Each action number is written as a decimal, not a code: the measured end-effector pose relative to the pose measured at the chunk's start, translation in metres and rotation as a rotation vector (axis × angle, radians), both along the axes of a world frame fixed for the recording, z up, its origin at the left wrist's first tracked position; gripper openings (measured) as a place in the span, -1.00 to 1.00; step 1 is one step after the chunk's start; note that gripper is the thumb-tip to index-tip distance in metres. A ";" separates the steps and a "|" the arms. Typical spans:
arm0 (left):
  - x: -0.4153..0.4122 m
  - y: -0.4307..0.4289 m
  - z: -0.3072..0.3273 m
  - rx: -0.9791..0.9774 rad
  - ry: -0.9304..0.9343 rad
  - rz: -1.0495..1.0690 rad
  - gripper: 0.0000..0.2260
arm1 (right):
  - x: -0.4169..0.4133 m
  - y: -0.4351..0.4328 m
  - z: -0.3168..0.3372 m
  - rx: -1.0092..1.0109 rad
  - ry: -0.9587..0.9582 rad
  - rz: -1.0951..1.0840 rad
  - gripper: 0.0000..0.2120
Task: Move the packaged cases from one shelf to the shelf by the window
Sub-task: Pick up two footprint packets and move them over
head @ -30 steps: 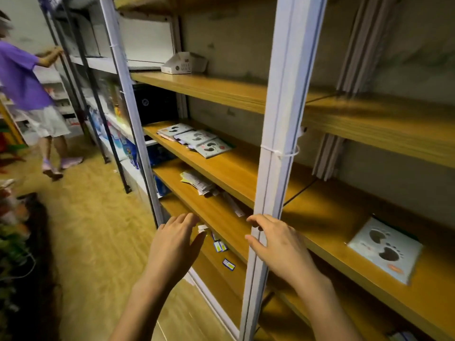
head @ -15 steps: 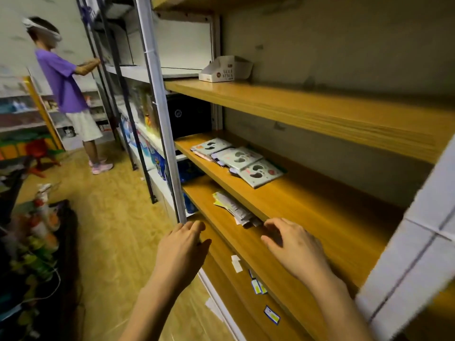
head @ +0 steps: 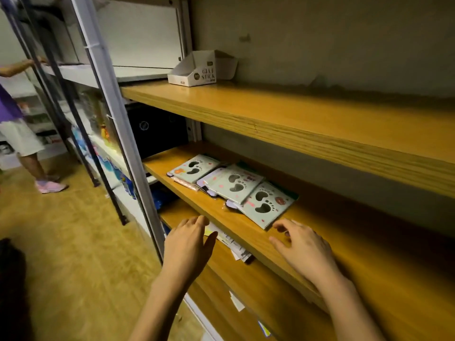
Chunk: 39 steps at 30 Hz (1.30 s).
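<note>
Three pale green packaged cases with footprint cut-outs lie overlapping in a row on the middle wooden shelf (head: 344, 232): a far one (head: 193, 168), a middle one (head: 234, 184) and a near one (head: 267, 204). My right hand (head: 302, 247) hovers over the shelf just in front of the near case, fingers loosely bent, holding nothing. My left hand (head: 188, 244) is lower and to the left, in front of the shelf's front edge, fingers straight and empty.
A white "glue stick" display box (head: 203, 68) stands on the upper shelf. Loose papers (head: 232, 243) lie on the shelf below. A grey steel upright (head: 115, 114) rises left of my hands. A person in a purple shirt (head: 14, 124) stands at far left on the wooden floor.
The view has swung left along the shelves and closer, so the three cases now lie right before my hands. Both hands have stayed empty and moved toward the cases.
</note>
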State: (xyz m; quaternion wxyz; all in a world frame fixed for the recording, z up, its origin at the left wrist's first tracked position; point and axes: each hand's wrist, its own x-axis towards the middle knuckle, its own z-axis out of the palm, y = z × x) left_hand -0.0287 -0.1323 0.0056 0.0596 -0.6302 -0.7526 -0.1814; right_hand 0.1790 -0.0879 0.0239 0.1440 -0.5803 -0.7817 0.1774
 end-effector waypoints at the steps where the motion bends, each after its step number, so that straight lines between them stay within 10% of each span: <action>1: -0.004 0.012 -0.001 -0.001 0.000 -0.016 -0.65 | -0.002 0.005 -0.001 -0.014 -0.005 -0.027 -0.67; 23: -0.049 0.232 -0.007 -0.437 -0.046 -0.388 0.20 | -0.077 0.047 -0.018 -0.117 0.088 -0.697 -0.59; 29: -0.087 0.254 0.002 -0.550 -0.357 -0.531 -0.10 | -0.100 0.054 -0.025 -0.144 0.170 -0.911 -0.35; 33: -0.105 0.249 0.007 -0.402 -0.737 -0.640 -0.63 | -0.120 0.069 -0.022 -0.220 0.116 -0.962 -0.10; 39: -0.132 0.235 0.015 -0.293 -1.048 -0.692 -0.68 | -0.144 0.104 -0.019 -0.319 -0.072 -1.011 0.13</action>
